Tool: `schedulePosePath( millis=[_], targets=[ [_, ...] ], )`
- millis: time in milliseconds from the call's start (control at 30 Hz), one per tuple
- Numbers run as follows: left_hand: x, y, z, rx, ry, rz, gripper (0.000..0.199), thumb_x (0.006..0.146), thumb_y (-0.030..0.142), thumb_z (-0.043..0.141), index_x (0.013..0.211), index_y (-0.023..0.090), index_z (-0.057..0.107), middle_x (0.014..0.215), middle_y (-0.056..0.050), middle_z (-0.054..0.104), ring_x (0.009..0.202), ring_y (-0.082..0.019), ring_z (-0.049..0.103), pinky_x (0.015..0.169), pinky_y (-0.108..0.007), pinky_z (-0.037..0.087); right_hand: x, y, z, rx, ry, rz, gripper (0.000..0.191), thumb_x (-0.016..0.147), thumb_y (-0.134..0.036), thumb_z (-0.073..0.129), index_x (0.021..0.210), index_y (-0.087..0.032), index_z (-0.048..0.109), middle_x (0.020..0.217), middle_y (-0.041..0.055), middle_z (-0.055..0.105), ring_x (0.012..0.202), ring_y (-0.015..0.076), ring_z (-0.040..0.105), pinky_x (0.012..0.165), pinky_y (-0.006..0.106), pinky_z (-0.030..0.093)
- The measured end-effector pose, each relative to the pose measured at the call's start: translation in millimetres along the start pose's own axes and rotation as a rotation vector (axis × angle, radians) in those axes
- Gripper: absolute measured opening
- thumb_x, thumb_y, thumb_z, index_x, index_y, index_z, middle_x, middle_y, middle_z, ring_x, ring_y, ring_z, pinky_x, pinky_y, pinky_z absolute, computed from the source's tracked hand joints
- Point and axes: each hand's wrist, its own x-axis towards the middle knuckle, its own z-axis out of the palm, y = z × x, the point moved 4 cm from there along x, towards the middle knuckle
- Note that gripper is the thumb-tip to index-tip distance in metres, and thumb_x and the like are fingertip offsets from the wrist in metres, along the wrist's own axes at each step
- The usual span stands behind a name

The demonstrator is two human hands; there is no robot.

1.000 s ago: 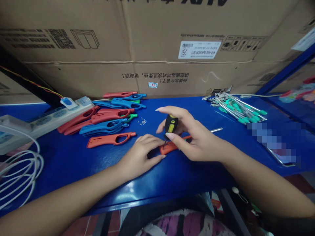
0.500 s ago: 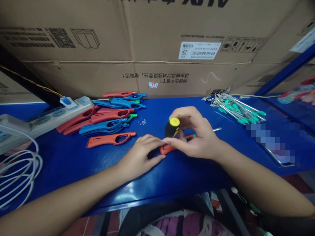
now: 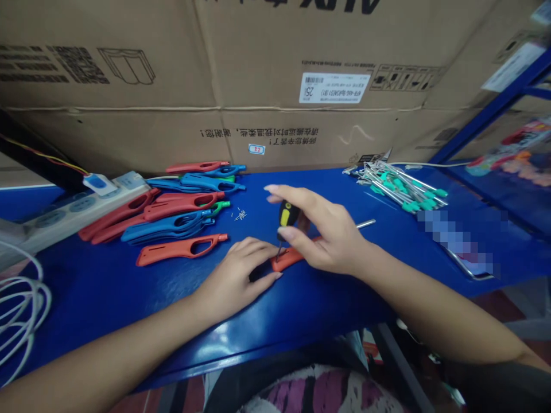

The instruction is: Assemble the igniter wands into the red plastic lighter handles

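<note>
An orange gas lighter [image 3: 289, 258] lies on the blue table, its metal tube extending to the right behind my right hand. My left hand [image 3: 241, 272] rests at the lighter's near-left end, fingertips on one side and thumb along the other, gripping it. A small screwdriver [image 3: 287, 217] with a black and yellow handle is in my right hand [image 3: 331, 232]. My thumb and bent fingers close on the handle while the forefinger sticks out past it. The screwdriver's shaft points down, its tip at the lighter's left end. My right hand hides the lighter's middle.
Red, blue and orange lighter casings [image 3: 181, 249] lie in piles at left. Small screws [image 3: 240, 214] lie beside them. Metal tubes with green parts [image 3: 400, 186] are heaped at right, near a phone [image 3: 460, 246]. A power strip [image 3: 73, 212] and white cable [image 3: 26, 304] occupy the left edge; cardboard [image 3: 258, 74] stands behind.
The screwdriver has tipped more upright, so its shaft now shows at the lighter. My right forefinger has straightened off the handle. My left hand keeps its place. The whole view has shifted slightly.
</note>
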Motion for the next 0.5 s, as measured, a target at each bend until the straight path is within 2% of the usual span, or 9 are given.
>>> schedulePosePath(
  millis=[67,100,167,267,333,400,433,500],
  targets=[
    [-0.1,0.4,-0.1,-0.009,-0.002,-0.005,0.035,0.093,0.025,0.068,0.127,0.022,0.063,0.119,-0.007,0.070,0.112,-0.025,0.060,0.098,-0.044,0.048,1.2,3.5,3.3,0.177,-0.049,0.095,0.046,0.105,-0.025,0.042,0.151,-0.022,0.038,0.139,0.0111,0.059,0.094,0.0140,0.069,0.072,0.025,0.059],
    [-0.3,0.4,0.1,-0.011,-0.004,-0.006,0.034,0.093,0.025,0.068,0.126,0.022,0.062,0.118,-0.007,0.070,0.112,-0.025,0.060,0.098,-0.044,0.048,1.6,5.1,3.7,0.223,-0.048,0.118,0.045,0.105,-0.025,0.042,0.150,-0.022,0.039,0.139,0.0108,0.059,0.092,0.0129,0.069,0.069,0.023,0.059],
    [-1.0,0.2,0.5,-0.010,-0.003,0.002,0.034,0.093,0.025,0.067,0.127,0.023,0.062,0.119,-0.008,0.069,0.114,-0.026,0.060,0.100,-0.045,0.047,2.4,7.4,0.3,0.175,0.014,0.108,0.040,0.100,-0.032,0.056,0.138,-0.021,0.051,0.128,0.0091,0.065,0.087,0.0135,0.069,0.067,0.024,0.059],
    [-1.5,0.1,0.8,-0.007,-0.003,0.013,0.036,0.094,0.025,0.066,0.130,0.024,0.060,0.122,-0.008,0.068,0.118,-0.026,0.059,0.103,-0.047,0.046,3.1,4.2,-6.5,0.001,0.100,-0.021,0.040,0.091,-0.043,0.070,0.122,-0.020,0.062,0.108,0.0074,0.071,0.090,0.0182,0.068,0.077,0.031,0.059],
    [-1.0,0.4,0.6,-0.007,-0.005,0.007,0.035,0.095,0.026,0.065,0.129,0.024,0.061,0.121,-0.008,0.068,0.116,-0.026,0.059,0.101,-0.047,0.047,3.9,0.7,-6.2,0.060,0.041,-0.055,0.039,0.100,-0.040,0.056,0.133,-0.018,0.055,0.114,0.0086,0.071,0.098,0.0184,0.068,0.085,0.033,0.058],
    [-0.1,1.2,0.2,-0.001,-0.010,0.001,0.032,0.094,0.026,0.065,0.126,0.023,0.062,0.119,-0.008,0.068,0.114,-0.026,0.059,0.098,-0.046,0.048,4.1,-2.2,-3.8,0.199,-0.061,-0.019,0.039,0.107,-0.029,0.038,0.144,-0.018,0.044,0.125,0.0090,0.068,0.100,0.0137,0.068,0.085,0.029,0.057],
    [0.2,1.7,-0.1,0.001,-0.010,0.002,0.031,0.094,0.025,0.065,0.125,0.023,0.063,0.119,-0.008,0.068,0.113,-0.026,0.059,0.098,-0.046,0.048,3.9,-3.8,-3.4,0.229,-0.092,-0.006,0.039,0.108,-0.027,0.035,0.145,-0.018,0.043,0.125,0.0083,0.068,0.097,0.0117,0.069,0.082,0.026,0.057],
    [0.8,2.5,-0.6,-0.007,-0.005,0.013,0.029,0.094,0.024,0.065,0.123,0.024,0.064,0.117,-0.007,0.067,0.112,-0.026,0.059,0.096,-0.045,0.049,2.8,-7.7,-6.9,0.114,-0.080,-0.038,0.036,0.107,-0.033,0.044,0.138,-0.019,0.052,0.112,0.0051,0.072,0.088,0.0107,0.070,0.075,0.022,0.055]
  ],
)
